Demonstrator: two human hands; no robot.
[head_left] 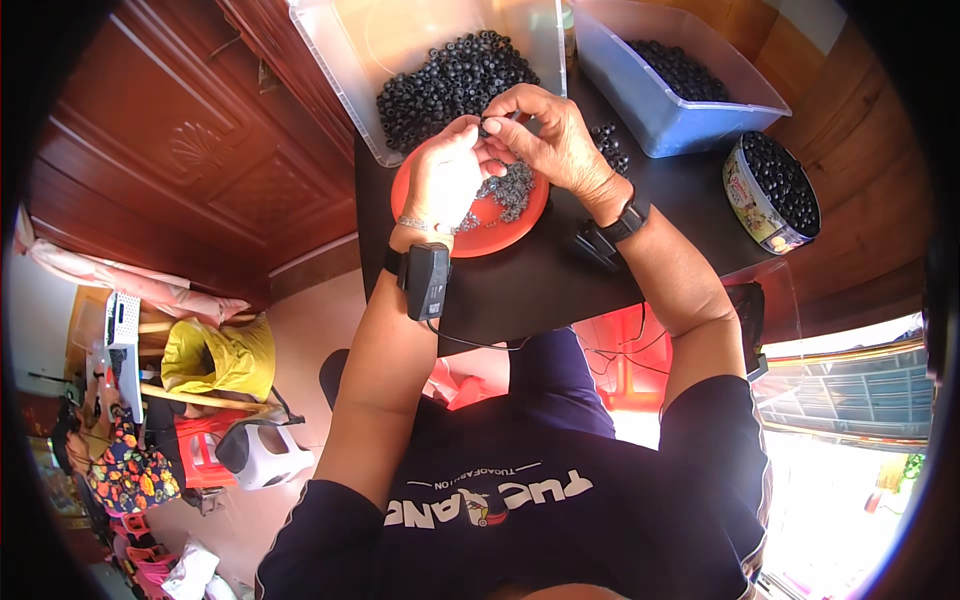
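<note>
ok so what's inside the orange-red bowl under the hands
The orange-red bowl contains small greyish pieces, heaped toward its right side. The left hand hides much of the bowl's left part, so whatever lies beneath it cannot be seen.

On the left, we are seeing a reddish-brown wooden panel (pixel 190 150) carrying a carved, shell-like motif. Below it, a pale pink cloth (pixel 150 285) is draping across, and a bright yellow bag (pixel 220 350) is slumping above a light wooden rod (pixel 205 398). Beside the bag, a white perforated plastic basket (pixel 122 320) is standing. Lower down, we are noticing a red plastic stool (pixel 203 455) next to a white-and-grey one, while a dark floral fabric (pixel 130 470) is showing orange and red blooms. A crumpled white plastic bag (pixel 190 575) is lying near the bottom left. Pale pinkish flooring (pixel 300 320) is stretching between. On the right, bright light is flooding in below a bluish gridded panel (pixel 850 390).
</note>
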